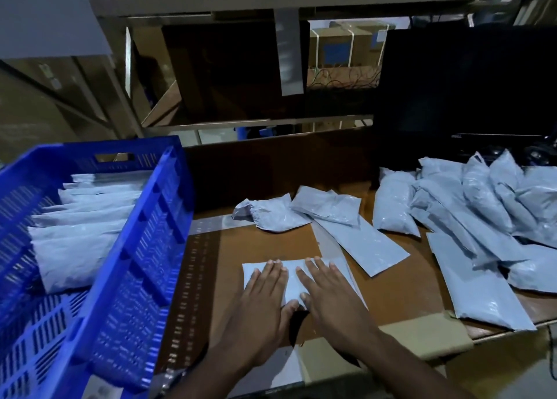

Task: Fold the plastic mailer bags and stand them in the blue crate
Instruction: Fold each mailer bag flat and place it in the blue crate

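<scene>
Mailer bags lie all over this wooden table (401, 296), and one of them, the folded bag (291, 284), sits flat near the front edge under both hands. Left hand (265, 293) lies palm down on the bag's left half, fingers straight and together, pressing the plastic against the table. Right hand (328, 290) lies beside it on the right half, fingers spread a little and also straight, so neither hand is curled round anything; both simply press. The thumbs nearly meet at the bag's near edge.

Just beyond the hands, a long flat bag (361, 242) stretches diagonally away toward the right. Behind it rest two stuffed bags: a crumpled one (265, 214) to the left and a plumper one (328, 205) overlapping the flat bag's far end. Another full bag (394, 208) lies further right, and past that a loose pile (488, 205) of grey bags covers the table's right side, with one flat bag (476, 284) reaching toward the near edge.

On the left stands the blue crate (144, 232), its slotted wall right next to the working area. Inside, a row (81, 220) of folded bags stands on edge along the far part of the crate, leaning against one another; the near part of the crate floor shows bare.

A dark monitor (464, 97) stands at the far right of the table. Cardboard boxes (346, 46) sit on shelving behind.
</scene>
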`<state>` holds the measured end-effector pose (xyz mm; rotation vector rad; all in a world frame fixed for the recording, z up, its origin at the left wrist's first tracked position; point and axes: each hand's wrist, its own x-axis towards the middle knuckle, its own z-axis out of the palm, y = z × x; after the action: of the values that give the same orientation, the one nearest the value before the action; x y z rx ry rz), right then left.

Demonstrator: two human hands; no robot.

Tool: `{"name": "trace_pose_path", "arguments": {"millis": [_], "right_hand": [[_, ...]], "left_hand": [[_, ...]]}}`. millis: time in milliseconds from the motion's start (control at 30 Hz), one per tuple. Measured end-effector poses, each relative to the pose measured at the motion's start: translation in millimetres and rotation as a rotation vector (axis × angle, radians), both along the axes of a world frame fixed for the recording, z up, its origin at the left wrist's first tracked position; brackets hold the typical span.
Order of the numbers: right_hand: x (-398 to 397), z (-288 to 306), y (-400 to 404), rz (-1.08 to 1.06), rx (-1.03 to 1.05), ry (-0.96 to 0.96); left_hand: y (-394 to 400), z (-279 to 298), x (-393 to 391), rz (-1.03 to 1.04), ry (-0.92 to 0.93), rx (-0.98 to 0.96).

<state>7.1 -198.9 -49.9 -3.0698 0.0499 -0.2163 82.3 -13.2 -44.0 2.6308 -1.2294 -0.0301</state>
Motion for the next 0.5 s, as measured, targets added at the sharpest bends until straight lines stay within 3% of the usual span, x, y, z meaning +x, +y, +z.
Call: {"name": "trace_pose_path", "arguments": {"millis": [267,500], "right_hand": [[-2.8,-3.6,2.5,-0.01,0.01,0.08],[-7.1,2.5,-1.0,0.006,0.252,0.18]], "left_hand": [[0.5,-5.2,0.5,0.001,0.006,0.021],[3.5,-7.0,5.2,-0.023,0.103,-0.034]]}}
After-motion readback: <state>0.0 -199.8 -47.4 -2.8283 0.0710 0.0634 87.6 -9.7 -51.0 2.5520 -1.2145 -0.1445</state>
